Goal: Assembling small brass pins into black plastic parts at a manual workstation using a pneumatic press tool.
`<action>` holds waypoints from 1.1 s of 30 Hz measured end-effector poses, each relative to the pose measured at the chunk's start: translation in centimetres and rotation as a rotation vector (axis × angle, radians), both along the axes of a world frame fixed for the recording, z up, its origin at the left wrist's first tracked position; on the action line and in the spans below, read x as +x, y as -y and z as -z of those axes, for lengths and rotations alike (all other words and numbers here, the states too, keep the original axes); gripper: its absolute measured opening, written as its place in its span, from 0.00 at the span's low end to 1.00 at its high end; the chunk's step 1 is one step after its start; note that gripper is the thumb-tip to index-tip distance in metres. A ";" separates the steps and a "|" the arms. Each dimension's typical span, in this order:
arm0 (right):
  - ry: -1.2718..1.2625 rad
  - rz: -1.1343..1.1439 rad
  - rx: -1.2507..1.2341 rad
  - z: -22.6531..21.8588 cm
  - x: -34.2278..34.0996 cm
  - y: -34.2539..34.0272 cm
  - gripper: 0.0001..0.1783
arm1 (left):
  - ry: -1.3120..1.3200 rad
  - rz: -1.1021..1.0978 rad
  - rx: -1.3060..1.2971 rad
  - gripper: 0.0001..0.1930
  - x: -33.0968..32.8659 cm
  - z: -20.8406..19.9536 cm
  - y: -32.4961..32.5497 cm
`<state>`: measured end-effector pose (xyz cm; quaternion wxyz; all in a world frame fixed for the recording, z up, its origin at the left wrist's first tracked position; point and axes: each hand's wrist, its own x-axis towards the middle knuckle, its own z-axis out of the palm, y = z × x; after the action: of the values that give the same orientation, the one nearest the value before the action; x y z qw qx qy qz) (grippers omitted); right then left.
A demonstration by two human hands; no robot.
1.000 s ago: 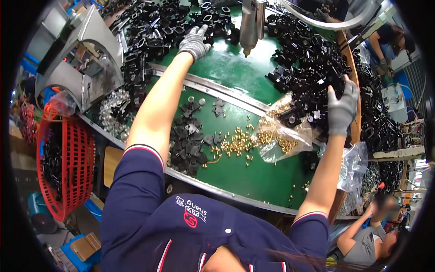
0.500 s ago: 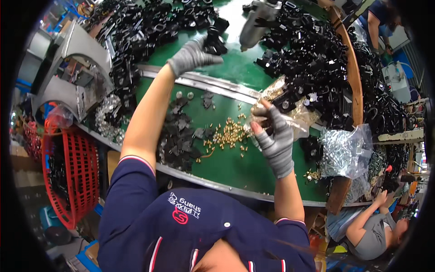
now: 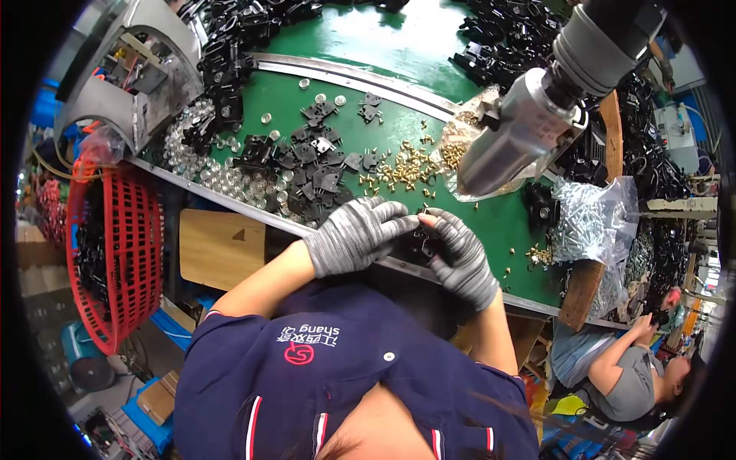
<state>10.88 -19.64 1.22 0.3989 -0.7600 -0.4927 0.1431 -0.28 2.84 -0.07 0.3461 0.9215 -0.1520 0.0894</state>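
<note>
Workbench (image 3: 498,238), green-topped: we list a metal front edge (image 3: 253,211) passing beneath the hands and a metal rail (image 3: 353,81) farther back. Open room: green surface right of the hands, bounded by a clear bag of silver screws (image 3: 586,222); brass screws (image 3: 410,166) and dark flat plates (image 3: 314,165) lie close behind the hands. Power screwdriver (image 3: 514,134): overhead, right rear. Left hand (image 3: 359,234), gloved: fingers extended, slanting inward; thumb hidden, grip we cannot tell. Right hand (image 3: 465,261), gloved: half curled, thumb and fingers about a small black part (image 3: 418,247), between both hands at the front edge.
</note>
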 end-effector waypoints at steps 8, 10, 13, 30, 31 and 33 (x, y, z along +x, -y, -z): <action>0.303 0.232 -0.420 -0.4 5.1 -5.4 0.21 | -0.092 -0.413 0.323 0.14 7.5 -4.3 -6.2; 0.463 0.191 -0.578 -0.6 6.3 -9.0 0.18 | -0.289 -0.407 0.535 0.15 11.0 -2.7 -7.5; 0.463 0.178 -0.567 2.7 8.7 -11.4 0.14 | -0.336 -0.335 0.609 0.16 13.4 -2.5 -7.4; 0.044 0.210 -0.043 4.7 9.6 -8.9 0.07 | -0.177 -0.424 0.326 0.15 6.5 -1.4 -9.1; 0.043 0.207 -0.042 4.8 9.6 -8.9 0.07 | -0.178 -0.427 0.327 0.15 6.6 -1.7 -8.9; 0.030 0.242 -0.029 4.9 9.6 -8.9 0.07 | -0.376 -0.348 0.537 0.15 7.5 -2.2 -7.5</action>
<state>20.50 -10.77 -3.72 0.3947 -0.8217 -0.4011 0.0899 7.18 10.36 2.11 0.0932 0.9918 0.0553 -0.0670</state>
